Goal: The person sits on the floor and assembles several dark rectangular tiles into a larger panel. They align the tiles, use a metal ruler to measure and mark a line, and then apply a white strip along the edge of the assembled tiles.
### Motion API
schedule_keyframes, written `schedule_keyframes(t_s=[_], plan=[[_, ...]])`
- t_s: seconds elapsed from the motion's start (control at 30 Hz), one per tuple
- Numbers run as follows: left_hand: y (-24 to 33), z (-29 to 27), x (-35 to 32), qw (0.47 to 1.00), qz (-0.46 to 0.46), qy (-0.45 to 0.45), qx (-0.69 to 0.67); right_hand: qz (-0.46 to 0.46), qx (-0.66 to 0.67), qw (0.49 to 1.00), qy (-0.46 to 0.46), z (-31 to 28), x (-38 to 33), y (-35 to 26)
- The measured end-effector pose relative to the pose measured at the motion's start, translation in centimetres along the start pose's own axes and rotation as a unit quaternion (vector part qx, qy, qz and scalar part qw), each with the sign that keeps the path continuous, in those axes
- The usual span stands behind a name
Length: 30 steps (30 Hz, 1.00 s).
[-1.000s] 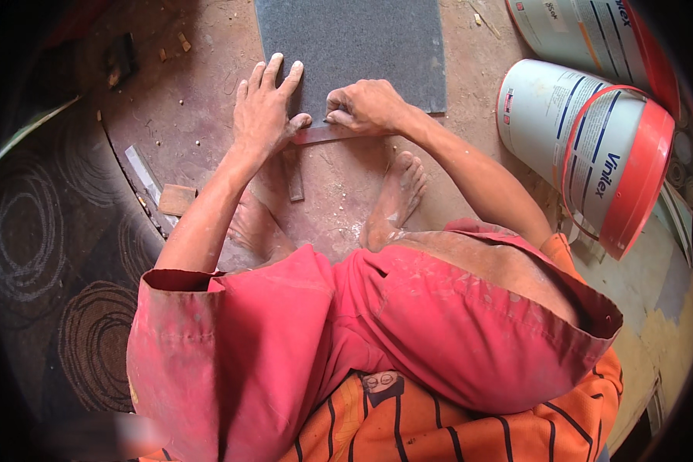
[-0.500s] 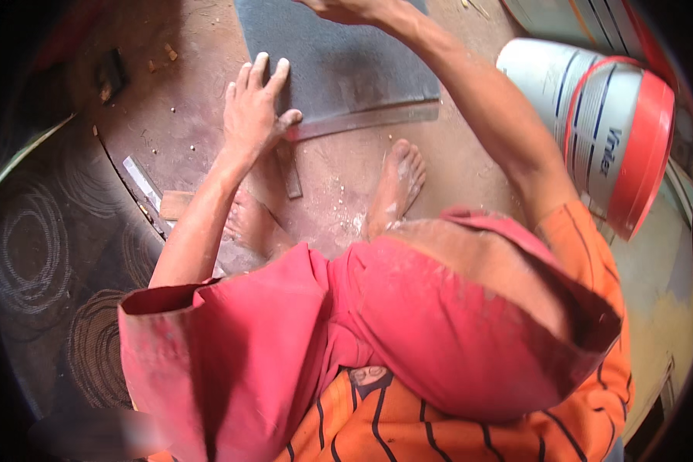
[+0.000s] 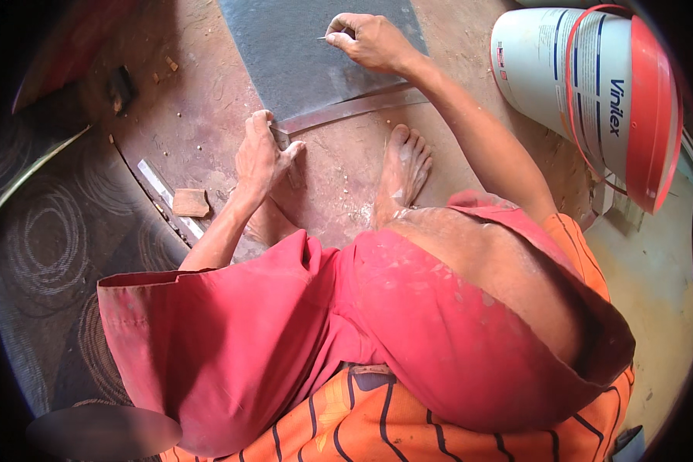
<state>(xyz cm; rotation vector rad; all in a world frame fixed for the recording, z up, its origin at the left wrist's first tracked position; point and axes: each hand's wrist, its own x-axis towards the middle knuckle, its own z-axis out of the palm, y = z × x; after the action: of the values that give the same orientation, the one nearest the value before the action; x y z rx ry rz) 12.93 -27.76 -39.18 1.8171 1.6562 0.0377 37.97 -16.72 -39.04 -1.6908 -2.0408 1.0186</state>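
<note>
A dark grey flat sheet [image 3: 323, 61] lies on the floor ahead of me. Along its near edge runs a flat grey strip [image 3: 354, 109], straight like a ruler. My right hand [image 3: 373, 42] hovers over the sheet, thumb and finger pinched on a thin pointed piece [image 3: 322, 38], too small to name. Just outside the sheet's near left corner is my left hand [image 3: 260, 158]. Its fingers are bent and its thumb stands apart; nothing shows in it, and whether it touches the corner I cannot tell.
A white bucket with a red rim [image 3: 570, 85] lies on its side at the right. To the left are a wood scrap [image 3: 190, 202], a pale strip [image 3: 158, 183] and a dark patterned mat [image 3: 46, 246]. My bare right foot [image 3: 404, 165] stands near the sheet.
My left hand has come off the sheet, nearer to me, and its spread fingers have bent. My right hand has come nearer from the far edge of view, with the thin piece now visible.
</note>
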Motion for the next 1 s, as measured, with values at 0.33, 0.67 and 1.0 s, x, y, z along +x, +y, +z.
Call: schedule_keyframes(t_s=[0.33, 0.67, 1.0], plan=[[-1.0, -1.3, 0.2, 0.996, 0.071, -0.031, -0.038, -0.027, 0.04, 0.999, -0.02, -1.7, 0.7, 1.2], [2.6, -14.8, 9.0, 0.997, 0.008, -0.064, 0.034, 0.105, 0.117, 0.95, 0.271, -18.3, 8.5, -1.0], [14.6, -34.6, 8.5, 0.994, -0.047, -0.102, 0.014, 0.358, 0.257, 0.882, 0.166, -25.0, -2.7, -12.4]])
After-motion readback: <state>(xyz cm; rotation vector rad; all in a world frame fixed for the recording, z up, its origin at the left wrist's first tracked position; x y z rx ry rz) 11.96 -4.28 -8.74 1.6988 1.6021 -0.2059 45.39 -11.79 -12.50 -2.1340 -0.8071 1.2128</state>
